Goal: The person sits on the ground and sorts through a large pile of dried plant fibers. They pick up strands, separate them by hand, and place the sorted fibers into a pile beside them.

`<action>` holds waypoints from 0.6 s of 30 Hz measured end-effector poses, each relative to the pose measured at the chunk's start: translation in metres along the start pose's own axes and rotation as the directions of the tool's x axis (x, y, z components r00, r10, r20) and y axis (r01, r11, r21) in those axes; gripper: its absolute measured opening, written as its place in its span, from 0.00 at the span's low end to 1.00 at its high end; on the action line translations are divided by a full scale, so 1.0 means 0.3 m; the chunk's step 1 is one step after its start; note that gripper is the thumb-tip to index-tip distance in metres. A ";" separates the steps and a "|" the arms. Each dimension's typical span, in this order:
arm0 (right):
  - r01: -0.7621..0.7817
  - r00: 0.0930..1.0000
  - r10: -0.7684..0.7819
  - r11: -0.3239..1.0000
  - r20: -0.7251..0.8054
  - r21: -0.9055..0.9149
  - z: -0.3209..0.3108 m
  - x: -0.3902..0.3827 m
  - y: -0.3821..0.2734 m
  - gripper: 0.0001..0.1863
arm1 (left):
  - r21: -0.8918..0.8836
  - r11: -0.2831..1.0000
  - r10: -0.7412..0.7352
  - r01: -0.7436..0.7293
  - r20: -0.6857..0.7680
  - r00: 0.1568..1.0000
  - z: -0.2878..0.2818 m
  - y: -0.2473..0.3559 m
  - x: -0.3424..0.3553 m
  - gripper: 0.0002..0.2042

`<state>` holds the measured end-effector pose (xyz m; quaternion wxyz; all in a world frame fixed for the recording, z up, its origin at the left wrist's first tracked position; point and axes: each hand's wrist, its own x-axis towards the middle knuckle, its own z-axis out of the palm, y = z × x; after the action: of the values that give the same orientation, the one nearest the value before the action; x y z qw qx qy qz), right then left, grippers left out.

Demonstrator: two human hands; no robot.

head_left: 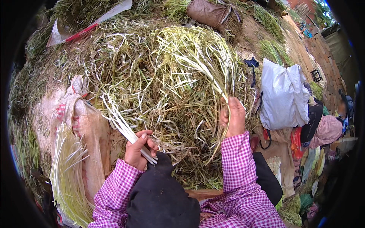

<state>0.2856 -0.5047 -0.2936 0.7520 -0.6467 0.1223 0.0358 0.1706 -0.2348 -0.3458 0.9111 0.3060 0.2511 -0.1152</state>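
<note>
Your left hand holds a small bunch of slim, straight white stalks, while your right hand grips a limp, yellow-brown strand above a tangled heap of withered brown-green stems. A long, pale yellow-green bundle of stalks lies at your left; a bulky white sack sits at your right

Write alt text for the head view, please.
A person's left hand holds a bunch of white stalks while the right hand grips long stems over a tangled heap of plants. A pale bundle lies at left, a white bag at right.
</note>
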 end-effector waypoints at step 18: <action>-0.126 0.991 0.113 0.965 0.070 0.231 0.067 -0.110 0.149 0.02 | 0.205 0.979 -0.006 0.002 0.020 1.000 0.121 0.036 0.102 0.10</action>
<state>0.2469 -0.4743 -0.3265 0.8228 -0.5435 0.1431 0.0848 0.2146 -0.2503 -0.3317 0.8770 0.3965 0.2292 -0.1455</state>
